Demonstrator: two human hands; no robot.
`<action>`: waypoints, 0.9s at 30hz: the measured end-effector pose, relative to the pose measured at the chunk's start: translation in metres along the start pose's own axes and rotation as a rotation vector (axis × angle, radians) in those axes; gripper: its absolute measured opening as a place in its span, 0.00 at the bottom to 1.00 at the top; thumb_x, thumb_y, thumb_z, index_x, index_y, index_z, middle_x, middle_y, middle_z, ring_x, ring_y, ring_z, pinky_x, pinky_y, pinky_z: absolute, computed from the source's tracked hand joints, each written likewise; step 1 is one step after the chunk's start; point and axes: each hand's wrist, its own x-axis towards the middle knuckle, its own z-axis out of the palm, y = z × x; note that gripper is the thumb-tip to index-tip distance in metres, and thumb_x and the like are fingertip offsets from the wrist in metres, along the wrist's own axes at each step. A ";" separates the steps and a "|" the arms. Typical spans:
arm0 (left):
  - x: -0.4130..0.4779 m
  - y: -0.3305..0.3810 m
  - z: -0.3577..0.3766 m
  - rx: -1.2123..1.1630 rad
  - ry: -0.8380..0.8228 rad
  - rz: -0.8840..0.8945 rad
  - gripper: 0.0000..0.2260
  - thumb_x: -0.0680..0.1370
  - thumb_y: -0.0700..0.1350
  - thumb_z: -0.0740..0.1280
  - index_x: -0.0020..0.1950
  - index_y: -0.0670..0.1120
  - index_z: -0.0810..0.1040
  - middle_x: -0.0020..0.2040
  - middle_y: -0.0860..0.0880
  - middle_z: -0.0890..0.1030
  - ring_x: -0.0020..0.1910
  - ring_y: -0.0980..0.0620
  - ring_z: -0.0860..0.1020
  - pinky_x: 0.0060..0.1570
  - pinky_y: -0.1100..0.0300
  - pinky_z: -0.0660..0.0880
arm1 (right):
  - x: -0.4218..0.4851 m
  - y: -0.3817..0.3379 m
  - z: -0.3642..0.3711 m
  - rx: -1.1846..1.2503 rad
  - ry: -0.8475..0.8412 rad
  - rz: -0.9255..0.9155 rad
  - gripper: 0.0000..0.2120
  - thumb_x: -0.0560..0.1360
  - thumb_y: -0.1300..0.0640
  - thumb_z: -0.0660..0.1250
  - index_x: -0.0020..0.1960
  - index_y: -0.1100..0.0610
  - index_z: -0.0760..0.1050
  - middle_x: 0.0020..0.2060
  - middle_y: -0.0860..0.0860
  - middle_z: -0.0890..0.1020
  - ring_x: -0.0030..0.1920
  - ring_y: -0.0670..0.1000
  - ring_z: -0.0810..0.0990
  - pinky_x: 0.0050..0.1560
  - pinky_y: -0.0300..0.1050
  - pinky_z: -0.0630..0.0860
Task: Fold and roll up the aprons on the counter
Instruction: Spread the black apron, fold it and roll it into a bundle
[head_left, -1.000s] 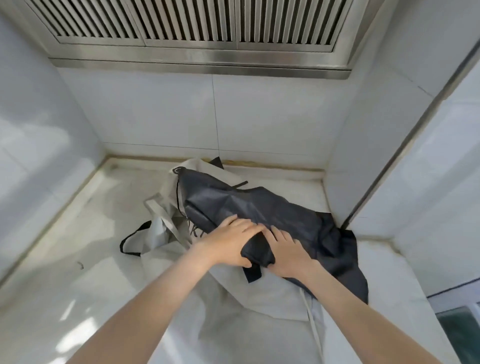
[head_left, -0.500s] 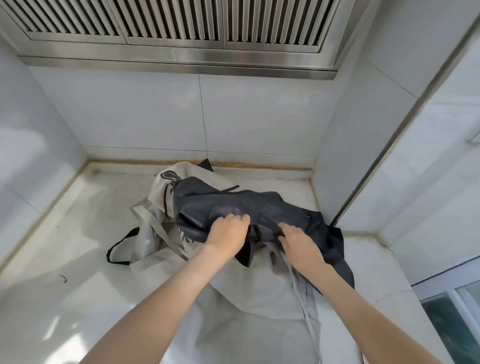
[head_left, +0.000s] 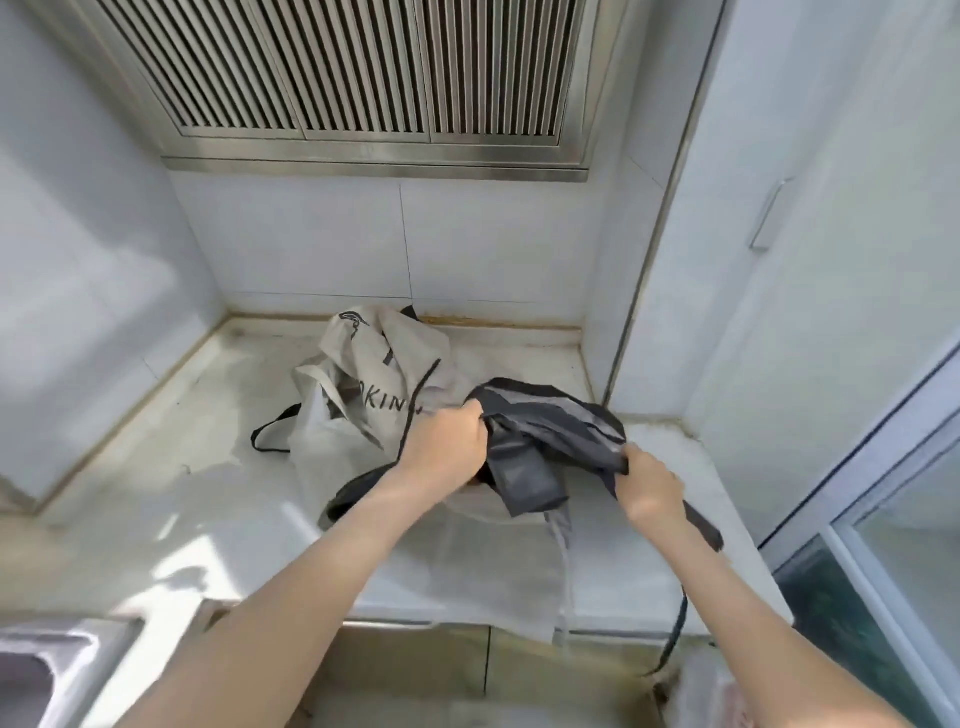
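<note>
Aprons are pictured on a pale marble desk (head_left: 156, 467). A crumpled beige cloth apron (head_left: 363, 374) with black lettering is spread over the desk's middle. A dark grey fabric apron (head_left: 545, 426) is held bunched just above it, gripped by the left hand (head_left: 441, 452) at one end and the right hand (head_left: 649, 483) at the other, fingers curled tight on the cloth. A black strap (head_left: 701, 525) is seen dangling below the right wrist.

L hand (head_left: 441, 448) & R hand (head_left: 650, 484) bare, forearms bare to frame edge
</note>
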 end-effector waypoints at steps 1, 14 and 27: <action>-0.019 0.007 -0.001 -0.039 -0.063 -0.008 0.09 0.82 0.43 0.54 0.53 0.41 0.71 0.51 0.38 0.79 0.51 0.38 0.77 0.45 0.51 0.70 | -0.013 0.006 -0.005 0.061 0.014 -0.004 0.06 0.76 0.64 0.59 0.50 0.55 0.71 0.47 0.58 0.80 0.54 0.62 0.76 0.60 0.54 0.69; -0.132 0.088 -0.019 -0.274 -0.409 0.137 0.24 0.78 0.58 0.64 0.70 0.49 0.68 0.65 0.51 0.74 0.62 0.53 0.73 0.55 0.63 0.67 | -0.139 0.011 -0.069 0.346 -0.194 -0.501 0.16 0.71 0.70 0.58 0.42 0.49 0.76 0.42 0.48 0.81 0.46 0.51 0.79 0.48 0.47 0.76; -0.135 0.069 -0.012 -0.537 -0.237 0.147 0.04 0.79 0.42 0.64 0.50 0.43 0.75 0.47 0.45 0.79 0.49 0.47 0.77 0.51 0.56 0.71 | -0.159 0.025 -0.082 0.326 -0.348 -0.206 0.13 0.72 0.52 0.70 0.55 0.55 0.76 0.48 0.50 0.81 0.48 0.49 0.78 0.45 0.39 0.72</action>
